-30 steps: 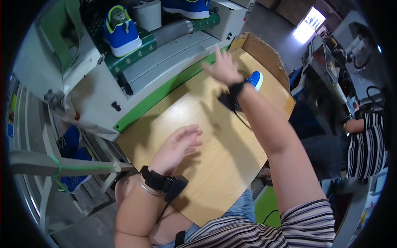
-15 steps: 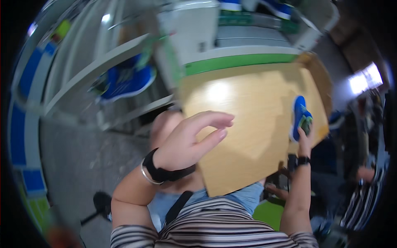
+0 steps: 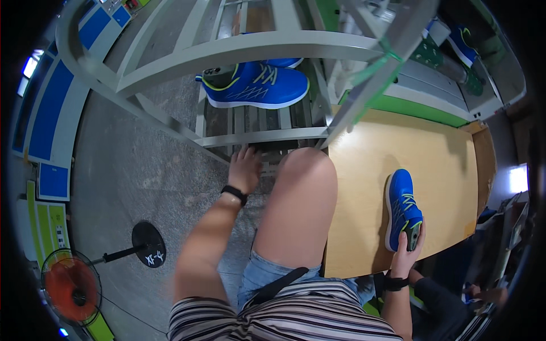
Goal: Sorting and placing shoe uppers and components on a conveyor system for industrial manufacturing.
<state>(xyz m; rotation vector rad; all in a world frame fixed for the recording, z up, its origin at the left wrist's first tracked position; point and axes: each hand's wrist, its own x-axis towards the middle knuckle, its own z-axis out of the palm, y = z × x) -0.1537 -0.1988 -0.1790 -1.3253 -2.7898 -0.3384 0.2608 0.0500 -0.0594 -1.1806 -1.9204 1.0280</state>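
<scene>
My right hand (image 3: 406, 257) grips the heel end of a blue sneaker (image 3: 400, 199) with a white sole and lime-green laces. Its toe points away from me over the pale wooden tabletop (image 3: 443, 170), and something dark fills its opening. My left hand (image 3: 245, 170), open with fingers stretched forward, is just below the front rail of a grey metal rack (image 3: 250, 138); its fingertips are partly in shadow. On that rack rests another blue sneaker (image 3: 259, 85), with a further blue shoe (image 3: 284, 62) partly hidden behind it.
A floor fan (image 3: 71, 288) with a round black base (image 3: 149, 244) stands at the lower left. Beyond the table sits a green-edged machine (image 3: 421, 109) holding more blue shoes. A cardboard piece (image 3: 484, 162) lines the table's right side. Another person's hand (image 3: 493, 295) shows at lower right.
My view has swung left toward the rack. My left hand has gone from above the table to the rack's lower front. The sneaker stays in my right hand.
</scene>
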